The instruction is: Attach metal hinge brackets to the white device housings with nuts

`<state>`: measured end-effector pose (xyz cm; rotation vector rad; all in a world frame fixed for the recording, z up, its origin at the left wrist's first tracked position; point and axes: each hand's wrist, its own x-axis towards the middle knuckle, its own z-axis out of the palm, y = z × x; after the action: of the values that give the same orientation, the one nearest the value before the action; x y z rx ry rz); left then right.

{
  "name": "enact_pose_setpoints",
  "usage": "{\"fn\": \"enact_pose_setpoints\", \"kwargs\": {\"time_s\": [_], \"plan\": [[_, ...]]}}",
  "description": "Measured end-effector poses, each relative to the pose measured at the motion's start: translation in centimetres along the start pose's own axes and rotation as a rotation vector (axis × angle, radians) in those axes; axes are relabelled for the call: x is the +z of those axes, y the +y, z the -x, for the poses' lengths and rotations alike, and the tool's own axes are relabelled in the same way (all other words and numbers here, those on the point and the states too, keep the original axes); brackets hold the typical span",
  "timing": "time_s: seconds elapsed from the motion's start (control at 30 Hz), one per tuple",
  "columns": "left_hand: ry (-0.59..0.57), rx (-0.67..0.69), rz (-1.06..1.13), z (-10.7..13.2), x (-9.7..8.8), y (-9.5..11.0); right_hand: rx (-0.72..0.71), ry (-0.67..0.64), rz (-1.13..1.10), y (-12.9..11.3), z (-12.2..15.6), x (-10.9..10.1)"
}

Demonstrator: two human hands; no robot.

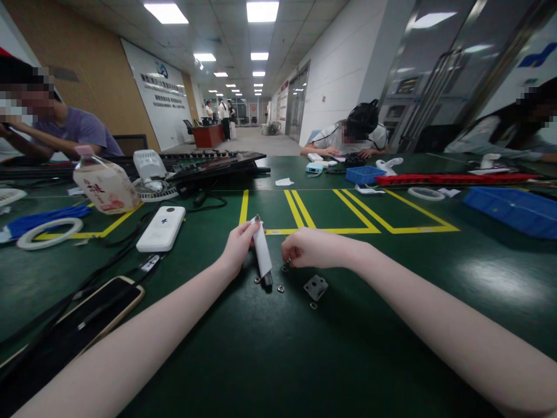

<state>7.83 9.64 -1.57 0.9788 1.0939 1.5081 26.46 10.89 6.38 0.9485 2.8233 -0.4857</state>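
Observation:
My left hand point(238, 247) is closed round a white pen-shaped screwdriver point(262, 252), held tilted with its dark tip down on the green table mat point(304, 348). My right hand point(310, 248) lies just right of it, fingers curled in a pinch over a small metal washer point(286, 268). More small washers point(281, 288) lie scattered by the tool's tip. A small grey square metal plate point(315, 287) rests a little below my right hand.
A white power bank point(161, 228), a phone point(93, 316) and black cables lie at left, with a drink bottle point(104, 186), a small fan point(150, 171) and tape rings. Blue bins point(513, 210) and a red tray point(452, 179) stand at right. Other people sit around the table.

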Motion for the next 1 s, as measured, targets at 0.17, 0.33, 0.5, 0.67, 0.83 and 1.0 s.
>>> {"fn": "enact_pose_setpoints", "kwargs": {"time_s": [0.17,0.33,0.5,0.67,0.83,1.0], "plan": [[-0.011,0.018,-0.027,0.0,-0.1,0.0,0.007,-0.023,-0.007,-1.5,-0.1,0.5],[-0.029,0.025,-0.049,0.1,0.0,0.1,0.003,-0.005,-0.008,-1.6,-0.1,0.6],[-0.030,0.028,-0.061,0.0,0.0,0.0,-0.040,0.015,-0.017,-1.5,-0.1,0.9],[-0.038,0.023,-0.068,0.1,0.0,-0.1,0.035,0.009,0.005,-1.7,0.0,1.0],[-0.040,0.025,-0.066,0.1,0.1,-0.1,0.039,-0.015,-0.051,-1.2,-0.1,0.8],[-0.045,0.029,-0.072,0.1,0.0,-0.1,0.074,-0.035,-0.041,-1.1,-0.2,0.8]]}}
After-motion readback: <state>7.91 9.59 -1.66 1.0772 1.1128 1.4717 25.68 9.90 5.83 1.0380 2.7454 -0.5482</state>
